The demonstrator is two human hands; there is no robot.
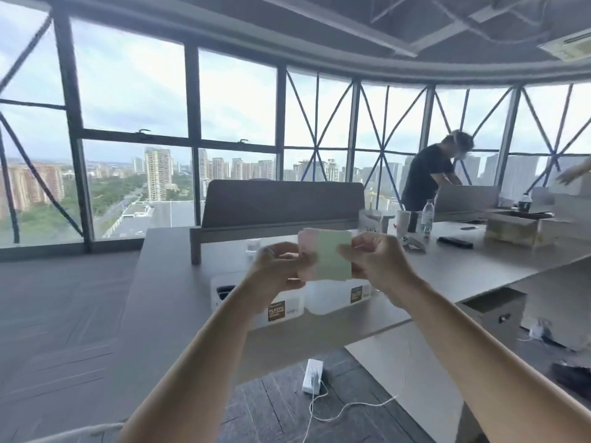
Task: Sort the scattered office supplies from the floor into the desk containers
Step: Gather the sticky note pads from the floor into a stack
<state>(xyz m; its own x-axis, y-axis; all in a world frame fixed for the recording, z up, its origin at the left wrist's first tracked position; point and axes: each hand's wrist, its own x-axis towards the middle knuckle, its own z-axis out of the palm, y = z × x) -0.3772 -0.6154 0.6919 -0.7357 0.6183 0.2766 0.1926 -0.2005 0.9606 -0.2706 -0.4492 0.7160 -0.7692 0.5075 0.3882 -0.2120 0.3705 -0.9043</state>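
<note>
You hold the paper notes in the air over the near edge of the bench: a green sheet in front, with pink ones fanned out behind its 10 o'clock corner. Your left hand pinches the stack at its 9 o'clock edge and your right hand pinches the 3 o'clock edge. Both have their fingers curled in, and neither holds anything else.

The sheets are not squared up, so if either pinch loosens, the pink ones could slide out and flutter down to the floor. At 6 o'clock of the stack, two translucent plastic containers sit side by side on the bench. Your hands and the notes hide most of their openings, so you could drop the notes into the wrong one or onto the seam between them.

A clear glass stands at 9 o'clock of your left hand, and a wide sweep could tip it. On the floor at 6 o'clock, a white charger trails a cable that could catch your foot.
</note>
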